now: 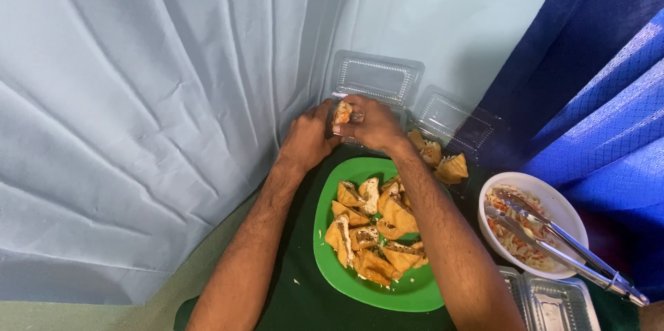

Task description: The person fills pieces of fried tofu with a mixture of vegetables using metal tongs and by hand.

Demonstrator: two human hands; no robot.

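My left hand [308,137] and my right hand [373,123] meet above the far edge of a green plate [408,293]. Together they hold a small piece of fried tofu [342,112] with orange and white filling showing. A thin metal utensil [355,116] sticks out between the fingers of my right hand. The plate carries several cut fried tofu pieces [373,231], golden brown with pale insides. Both forearms reach in from the bottom of the view, the right one crossing over the plate.
An open clear plastic clamshell box [377,78] lies behind the hands; another [453,120] holds some tofu pieces [443,161]. A white bowl [564,206] of shredded vegetable filling with metal tongs [567,244] sits right. Pale blue cloth [138,96] hangs left, dark blue cloth [609,82] right.
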